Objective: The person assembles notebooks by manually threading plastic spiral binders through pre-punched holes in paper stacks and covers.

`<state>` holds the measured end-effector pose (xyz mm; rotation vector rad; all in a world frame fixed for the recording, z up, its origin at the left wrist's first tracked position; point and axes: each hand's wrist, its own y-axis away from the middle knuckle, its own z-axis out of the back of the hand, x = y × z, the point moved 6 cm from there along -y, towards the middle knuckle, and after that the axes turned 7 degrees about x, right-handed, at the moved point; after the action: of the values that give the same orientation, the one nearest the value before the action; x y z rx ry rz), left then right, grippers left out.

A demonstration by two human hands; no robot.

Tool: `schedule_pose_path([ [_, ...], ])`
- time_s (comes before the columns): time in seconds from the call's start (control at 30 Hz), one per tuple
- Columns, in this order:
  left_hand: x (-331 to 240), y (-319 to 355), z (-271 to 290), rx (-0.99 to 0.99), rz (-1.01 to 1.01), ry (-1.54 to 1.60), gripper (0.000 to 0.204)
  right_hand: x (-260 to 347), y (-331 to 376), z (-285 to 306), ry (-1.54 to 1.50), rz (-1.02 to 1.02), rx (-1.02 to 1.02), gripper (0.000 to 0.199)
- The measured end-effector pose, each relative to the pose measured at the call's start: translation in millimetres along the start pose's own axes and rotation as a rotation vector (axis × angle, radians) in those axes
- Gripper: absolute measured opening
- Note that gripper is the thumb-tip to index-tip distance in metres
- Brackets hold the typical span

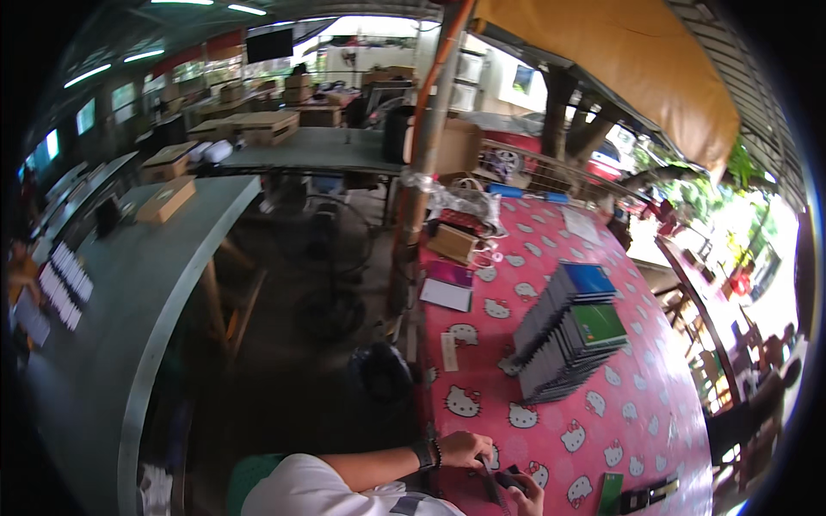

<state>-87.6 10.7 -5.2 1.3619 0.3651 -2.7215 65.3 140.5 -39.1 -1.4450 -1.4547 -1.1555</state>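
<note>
Low in the view, my left hand [466, 449] reaches over the pink patterned tablecloth [551, 460], its fingers closed at the upper end of a thin dark strip [492, 483]. My right hand [527, 497] is just beside it, closed around a small black object [514, 473] whose kind I cannot make out. The strip runs down between both hands to the lower edge. Farther up the table stands a tall stack of notebooks [555, 361] in two leaning piles, one topped with a blue cover [587, 279], the other with a green cover [600, 324].
Right of my hands lie a green strip-like piece [610, 494] and a black object [650, 495]. A purple-and-white booklet [447, 286], a brown box [452, 244] and plastic bags [471, 206] sit at the far left. A post [423, 172] rises at the table's left edge; a grey table [172, 258] stands farther left.
</note>
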Motion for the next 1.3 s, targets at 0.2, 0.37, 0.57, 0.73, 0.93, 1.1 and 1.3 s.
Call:
schedule_pose_path([
  [0.2,1.4,-15.4,-16.4,-0.017,-0.124,0.178,0.02,4.8,-16.0,7.1,0.004,-0.041,-0.029,0.044],
  [0.37,10.1,-14.5,-21.1,-0.009,-0.079,0.238,0.027,4.2,-20.9,9.4,0.016,-0.05,-0.043,0.042],
  [0.57,5.4,-18.4,-24.1,0.061,0.057,0.304,0.03,3.6,-18.8,12.3,0.028,-0.03,-0.074,0.039],
  [0.73,6.9,-17.4,-28.2,0.115,0.123,0.409,0.026,6.4,-20.6,13.6,0.039,-0.01,-0.098,0.037],
  [0.93,-0.6,-14.6,-24.0,0.063,0.072,0.457,0.023,6.5,-13.4,13.6,0.05,0.019,-0.15,0.034],
  [1.1,6.6,-16.2,-31.6,0.017,0.038,0.425,0.023,8.2,-6.3,18.3,0.056,0.041,-0.206,0.032],
  [1.3,0.2,-18.7,-19.4,0.012,0.128,0.455,0.023,10.2,3.9,26.3,0.096,0.096,-0.318,0.029],
])
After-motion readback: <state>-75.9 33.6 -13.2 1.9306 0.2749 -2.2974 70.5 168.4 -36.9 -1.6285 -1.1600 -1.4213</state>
